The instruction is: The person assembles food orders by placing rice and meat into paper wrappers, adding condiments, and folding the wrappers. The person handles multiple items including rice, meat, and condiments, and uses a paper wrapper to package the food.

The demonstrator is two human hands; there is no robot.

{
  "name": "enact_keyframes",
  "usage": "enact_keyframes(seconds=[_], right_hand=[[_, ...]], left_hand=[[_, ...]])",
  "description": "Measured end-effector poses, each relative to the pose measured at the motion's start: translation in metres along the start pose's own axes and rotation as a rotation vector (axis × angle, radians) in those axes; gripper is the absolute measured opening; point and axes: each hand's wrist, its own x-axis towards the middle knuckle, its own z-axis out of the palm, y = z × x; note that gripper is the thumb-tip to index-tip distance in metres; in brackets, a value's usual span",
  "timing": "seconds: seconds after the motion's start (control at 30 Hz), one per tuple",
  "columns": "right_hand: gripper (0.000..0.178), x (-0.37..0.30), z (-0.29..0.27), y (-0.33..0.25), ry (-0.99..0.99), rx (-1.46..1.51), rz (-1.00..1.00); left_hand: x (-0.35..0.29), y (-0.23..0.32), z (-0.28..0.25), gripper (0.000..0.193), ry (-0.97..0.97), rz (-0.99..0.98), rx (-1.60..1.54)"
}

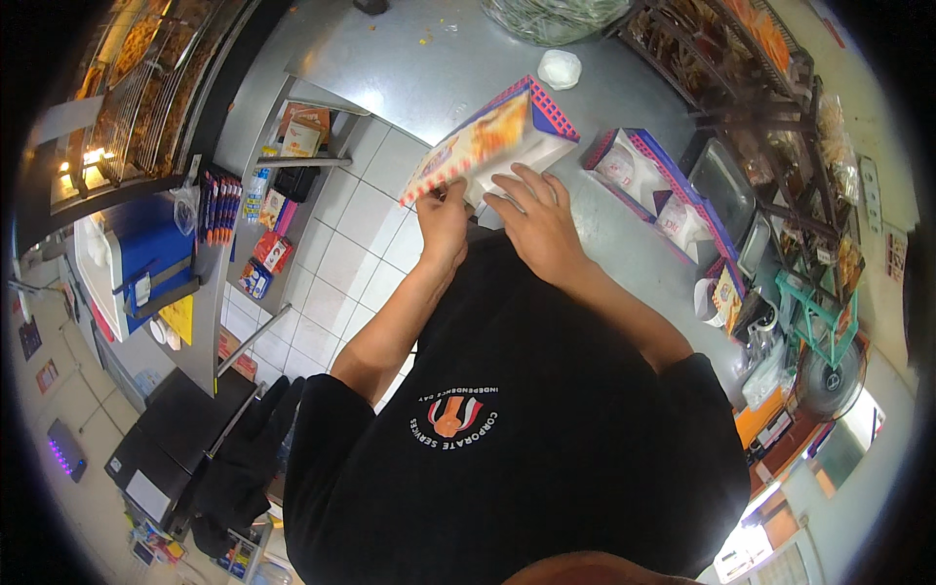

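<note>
Above the metal counter I hold a printed cardboard food box, tilted, with a food picture on its broad side and a blue-and-red patterned edge. My left hand pinches the lower corner of the box between thumb and fingers. On the white side of the box lie the bent fingers of my right hand, gripping its lower edge. What is inside the box cannot be seen. A white wrapped ball-shaped bundle rests on the counter just beyond it.
Right of my hands, similar open boxes with white wrapped items stand on the steel counter. A plastic-covered bowl of greens is at the back. Racks of packaged goods line the right side. At left stand a lit food display and shelves.
</note>
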Motion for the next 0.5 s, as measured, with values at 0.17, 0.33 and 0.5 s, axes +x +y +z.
enact_keyframes(seconds=[0.17,0.33,0.5], right_hand=[[0.04,0.012,0.029,0.011,-0.113,0.218,-0.036],[0.03,0.014,0.025,0.08,-0.062,0.734,0.241],[0.04,0.092,0.026,0.196,0.517,0.386,0.54]], left_hand=[[0.036,-0.027,-0.007,0.02,0.05,0.384,0.311],[0.082,-0.013,-0.035,0.017,0.091,0.765,1.028],[0.119,-0.026,-0.038,0.024,0.054,0.712,1.216]])
